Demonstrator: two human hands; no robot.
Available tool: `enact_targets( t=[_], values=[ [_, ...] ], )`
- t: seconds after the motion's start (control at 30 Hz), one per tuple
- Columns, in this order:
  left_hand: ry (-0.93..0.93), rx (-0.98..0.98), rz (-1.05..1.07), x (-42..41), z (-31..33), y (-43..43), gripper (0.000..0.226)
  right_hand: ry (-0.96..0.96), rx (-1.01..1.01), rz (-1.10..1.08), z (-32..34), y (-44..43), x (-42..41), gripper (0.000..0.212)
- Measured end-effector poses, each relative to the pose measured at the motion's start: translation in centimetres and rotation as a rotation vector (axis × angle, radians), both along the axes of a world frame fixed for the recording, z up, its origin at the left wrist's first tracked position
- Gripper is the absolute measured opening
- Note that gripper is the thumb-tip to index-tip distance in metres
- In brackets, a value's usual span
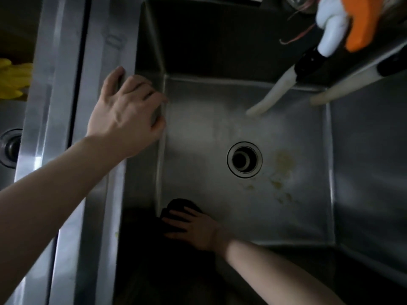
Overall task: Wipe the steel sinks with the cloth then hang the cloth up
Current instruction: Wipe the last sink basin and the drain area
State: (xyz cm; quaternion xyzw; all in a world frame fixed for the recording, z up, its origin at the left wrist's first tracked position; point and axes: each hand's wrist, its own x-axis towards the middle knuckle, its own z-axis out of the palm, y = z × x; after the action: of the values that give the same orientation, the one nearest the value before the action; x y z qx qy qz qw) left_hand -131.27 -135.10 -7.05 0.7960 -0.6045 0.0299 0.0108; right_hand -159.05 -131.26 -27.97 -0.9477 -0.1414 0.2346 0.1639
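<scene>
Wiping is under way in the deep rectangular steel sink [220, 128]. My right hand [193, 227] lies flat on the dark crumpled cloth [176, 205]. Its fingers [176, 221] are straight and slightly spread, and they press the cloth down onto the basin floor in the near left corner. I judge that the flat palm is used to spread pressure over the whole pad of cloth, which suits scrubbing better than a pinch would.

My left hand [125, 106] rests on the flat steel rim [105, 62] along the left side of the sink. Its fingers [154, 95] are bent over the inner edge and the thumb lies on top. This grip appears to serve as a brace while I lean into the basin.

Most of the floor is not yet covered by the cloth. Yellowish stains [284, 164] lie just right of the round black drain opening [244, 159], well apart from the cloth.

Obstructions:
- Two white flexible spouts [271, 95] hang into the far right part of the basin and may hinder a stroke there.
- A blurred orange and white object [361, 23] sits above them; I cannot tell what it is.

A yellow rubber glove [13, 78] lies in the second steel sink [8, 119] to the left.
</scene>
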Motion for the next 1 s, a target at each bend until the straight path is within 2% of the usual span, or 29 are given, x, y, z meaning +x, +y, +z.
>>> enact_targets(
  t=[0.23,0.4,0.53,0.63,0.67,0.7,0.77,0.8,0.9,1.0],
  values=[
    [0.013,-0.021,-0.026,0.1,0.1,-0.2,0.045,-0.009,-0.061,0.001,0.7,-2.9,-2.9,0.054],
    [0.048,0.004,-0.018,0.3,-0.4,-0.3,0.049,0.034,-0.136,0.020,1.3,-10.1,-11.7,0.060],
    [0.077,0.180,0.012,1.4,-3.4,-0.3,0.061,0.119,-0.210,0.024,2.2,-15.9,-19.5,0.059],
    [0.142,0.218,0.111,-2.7,-4.7,-0.6,0.064,0.141,-0.272,-0.046,3.1,-19.7,-24.1,0.055],
    [0.172,0.171,0.124,-5.0,-5.1,-0.9,0.061,0.143,-0.286,-0.104,3.4,-20.5,-25.4,0.062],
    [0.210,0.139,0.136,-7.9,-5.5,-1.2,0.060,0.160,-0.280,-0.206,3.7,-21.0,-26.3,0.079],
    [0.308,0.152,0.163,-12.8,-7.3,-1.9,0.066,0.170,-0.286,-0.532,4.0,-20.8,-27.1,0.109],
    [0.380,0.191,0.199,-14.6,-8.7,-2.2,0.068,0.162,-0.279,-0.700,3.9,-20.3,-26.9,0.111],
    [0.587,0.315,0.371,-18.0,-13.0,-2.4,0.081,0.141,-0.228,-1.110,3.1,-19.7,-24.5,0.089],
    [0.600,0.388,0.412,-19.7,-15.8,-2.2,0.086,0.094,-0.199,-1.445,1.9,-21.1,-20.2,0.064]
  ],
)
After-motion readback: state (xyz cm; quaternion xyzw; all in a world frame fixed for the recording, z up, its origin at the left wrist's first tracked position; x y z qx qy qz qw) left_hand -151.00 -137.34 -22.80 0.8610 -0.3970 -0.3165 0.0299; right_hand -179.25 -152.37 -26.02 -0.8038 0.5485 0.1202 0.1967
